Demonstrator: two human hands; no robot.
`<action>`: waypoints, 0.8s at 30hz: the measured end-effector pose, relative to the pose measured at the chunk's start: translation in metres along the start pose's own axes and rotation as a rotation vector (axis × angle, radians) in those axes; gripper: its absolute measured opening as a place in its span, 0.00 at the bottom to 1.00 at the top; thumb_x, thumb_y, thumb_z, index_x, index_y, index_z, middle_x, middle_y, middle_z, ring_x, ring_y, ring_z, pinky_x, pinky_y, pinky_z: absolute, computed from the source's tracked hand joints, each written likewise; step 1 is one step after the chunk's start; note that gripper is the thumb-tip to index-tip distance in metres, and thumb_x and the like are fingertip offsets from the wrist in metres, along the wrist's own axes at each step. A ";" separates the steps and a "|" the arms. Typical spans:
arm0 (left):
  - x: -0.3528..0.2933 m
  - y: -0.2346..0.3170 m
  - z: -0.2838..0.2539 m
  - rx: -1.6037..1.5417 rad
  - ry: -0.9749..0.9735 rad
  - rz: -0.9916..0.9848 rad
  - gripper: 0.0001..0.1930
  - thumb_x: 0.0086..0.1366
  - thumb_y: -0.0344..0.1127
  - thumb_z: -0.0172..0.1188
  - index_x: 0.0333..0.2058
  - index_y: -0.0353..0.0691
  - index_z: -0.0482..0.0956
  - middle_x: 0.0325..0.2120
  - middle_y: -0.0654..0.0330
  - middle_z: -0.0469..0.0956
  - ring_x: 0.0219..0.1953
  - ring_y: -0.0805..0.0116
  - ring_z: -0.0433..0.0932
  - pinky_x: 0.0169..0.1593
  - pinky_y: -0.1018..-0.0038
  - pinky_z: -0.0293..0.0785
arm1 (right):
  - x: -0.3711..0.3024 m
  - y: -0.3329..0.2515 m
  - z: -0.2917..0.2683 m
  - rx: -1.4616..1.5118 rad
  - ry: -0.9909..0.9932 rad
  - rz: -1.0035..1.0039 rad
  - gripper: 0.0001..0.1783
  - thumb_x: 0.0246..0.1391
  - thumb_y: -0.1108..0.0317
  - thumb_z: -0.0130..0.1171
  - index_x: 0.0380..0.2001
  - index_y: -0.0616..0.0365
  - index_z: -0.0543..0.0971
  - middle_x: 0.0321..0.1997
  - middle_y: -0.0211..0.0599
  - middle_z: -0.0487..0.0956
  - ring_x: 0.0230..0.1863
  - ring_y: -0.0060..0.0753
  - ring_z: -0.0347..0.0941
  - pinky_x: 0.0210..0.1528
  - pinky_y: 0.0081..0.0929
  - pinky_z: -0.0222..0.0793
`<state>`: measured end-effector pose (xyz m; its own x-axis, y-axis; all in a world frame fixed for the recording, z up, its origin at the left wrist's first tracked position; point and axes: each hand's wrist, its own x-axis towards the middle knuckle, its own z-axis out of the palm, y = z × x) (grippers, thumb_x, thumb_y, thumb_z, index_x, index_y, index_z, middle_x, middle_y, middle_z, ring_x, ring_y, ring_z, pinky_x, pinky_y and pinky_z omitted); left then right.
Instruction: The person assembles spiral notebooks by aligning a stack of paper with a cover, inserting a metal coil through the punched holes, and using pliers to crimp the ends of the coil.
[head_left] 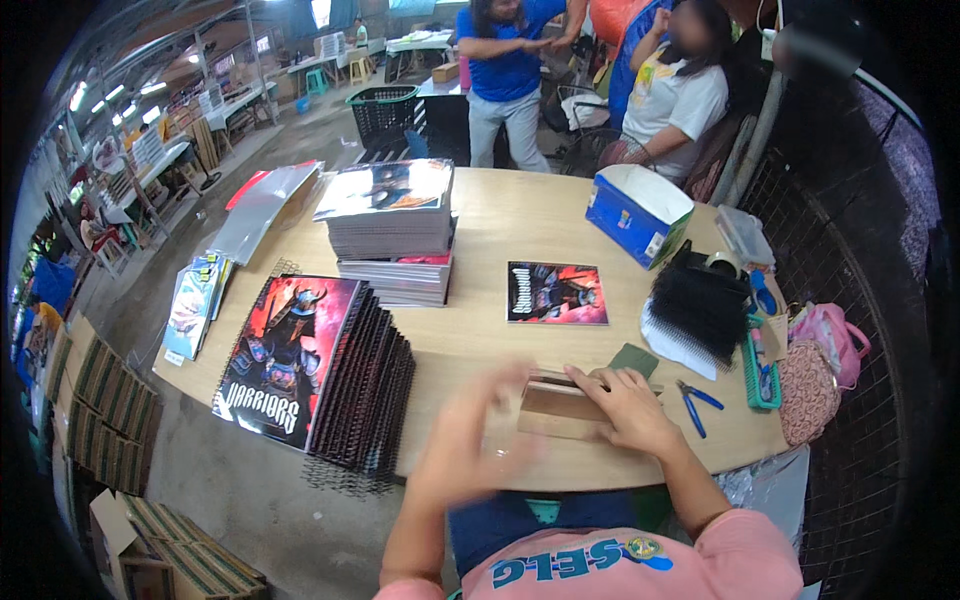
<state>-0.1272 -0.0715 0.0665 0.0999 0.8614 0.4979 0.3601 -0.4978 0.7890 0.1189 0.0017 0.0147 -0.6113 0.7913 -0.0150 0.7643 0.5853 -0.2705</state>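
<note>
My right hand (pixel 632 408) rests on a small wooden block (pixel 556 402) with a raised back edge, its fingers bent over the top at the right end. Smeared by motion, my left hand (pixel 468 432) is just left of the block, and I cannot make out its fingers. To the right of my right hand lie cutting pliers (pixel 698 405) with blue handles. Beyond the block, a single booklet (pixel 557 293) with a red and black cover lies flat. A dark green piece of card (pixel 634 361) shows just behind my right hand.
Left stands a tall stack of spiral-bound notebooks (pixel 300 360), with pale booklets (pixel 390 215) behind. A blue box (pixel 640 215), black plastic coils (pixel 700 305), a green basket (pixel 762 375) and pouches (pixel 810 390) line the right. Two people stand or sit beyond the table (pixel 470 345).
</note>
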 end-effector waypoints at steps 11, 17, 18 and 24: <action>0.173 -0.318 0.106 0.147 -0.008 -0.912 0.18 0.55 0.41 0.61 0.31 0.27 0.76 0.20 0.55 0.73 0.19 0.64 0.72 0.20 0.58 0.64 | 0.171 0.191 0.049 0.299 -0.101 0.404 0.37 0.57 0.43 0.52 0.47 0.75 0.73 0.39 0.64 0.78 0.47 0.49 0.71 0.47 0.40 0.70; 0.189 -0.318 0.104 0.299 -0.058 -0.973 0.27 0.52 0.39 0.55 0.50 0.30 0.74 0.49 0.39 0.74 0.47 0.42 0.76 0.51 0.57 0.73 | 0.178 0.175 0.062 0.198 -0.028 0.290 0.32 0.55 0.49 0.54 0.40 0.78 0.75 0.46 0.78 0.70 0.52 0.72 0.65 0.55 0.51 0.65; 0.189 -0.316 0.104 0.209 -0.022 -1.011 0.28 0.53 0.37 0.54 0.53 0.27 0.69 0.50 0.39 0.72 0.52 0.42 0.72 0.54 0.56 0.71 | 0.179 0.167 0.065 0.207 0.023 0.316 0.31 0.53 0.54 0.54 0.43 0.80 0.73 0.48 0.76 0.69 0.52 0.71 0.65 0.55 0.51 0.65; 0.196 -0.302 0.115 0.509 -0.029 -0.888 0.27 0.54 0.33 0.54 0.51 0.20 0.66 0.50 0.39 0.73 0.50 0.38 0.73 0.50 0.54 0.74 | 0.168 0.164 0.079 0.134 0.143 0.392 0.28 0.46 0.71 0.51 0.46 0.89 0.65 0.53 0.75 0.60 0.49 0.72 0.67 0.54 0.51 0.67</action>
<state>-0.1102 0.2594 -0.1154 -0.3750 0.9039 -0.2058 0.6657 0.4171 0.6188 0.1252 0.2164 -0.1086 -0.2381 0.9712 -0.0106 0.8940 0.2148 -0.3933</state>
